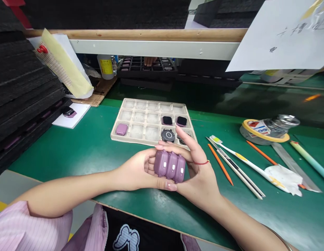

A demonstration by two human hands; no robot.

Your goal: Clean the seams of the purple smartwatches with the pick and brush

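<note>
Three purple watch cases [170, 166] stand side by side between my two hands above the green table [81, 150]. My left hand [137, 170] cups them from the left, thumb under them. My right hand [197, 167] presses on them from the right, fingers closed around the row, index finger raised. Just behind sits a beige compartment tray [141, 122] holding one purple watch case [121, 129] at its left, two dark-faced watch bodies [174, 121] and a round black part [168, 135] at its right.
To the right lie orange sticks [221, 164], a toothbrush [245, 162], tweezers, a crumpled wipe [283, 177], a tape roll with a metal weight [269, 130] and a steel ruler. Black foam trays [21, 94] are stacked on the left beside a white card carrying a watch [69, 112].
</note>
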